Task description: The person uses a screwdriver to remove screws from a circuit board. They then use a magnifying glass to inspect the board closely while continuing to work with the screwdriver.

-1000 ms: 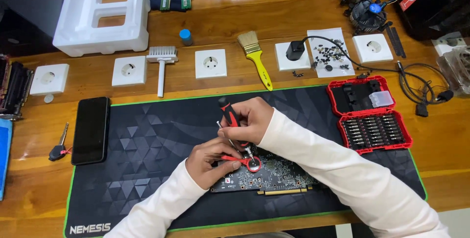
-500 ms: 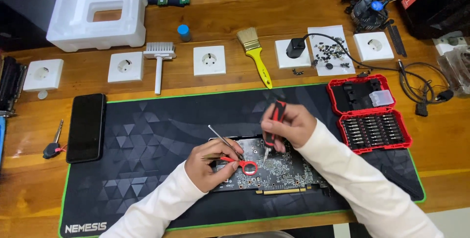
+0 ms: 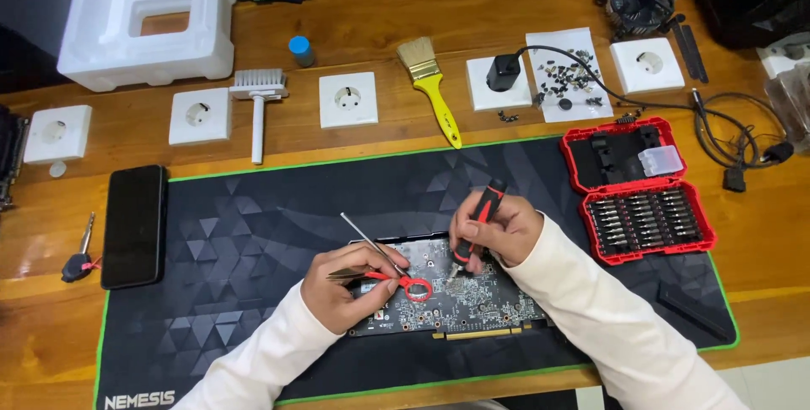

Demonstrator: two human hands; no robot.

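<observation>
1. While the circuit board (image 3: 451, 292) lies bare on the mat (image 3: 253, 233), the right hand (image 3: 498, 229) grips a screwdriver (image 3: 477, 220) upright on it.
2. At the board's nine o'clock, the left hand (image 3: 350, 283) pinches tweezers (image 3: 363, 273) and a red ring (image 3: 416, 288); loose screws (image 3: 561, 77) lie at one o'clock.

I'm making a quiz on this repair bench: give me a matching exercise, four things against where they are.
1. screwdriver
2. tweezers
3. phone
4. bit case

a. held in the left hand
b. open at the mat's right end
c. held in the right hand, over the circuit board
d. face-up at the mat's left edge

Pairs: 1-c, 2-a, 3-d, 4-b
</observation>
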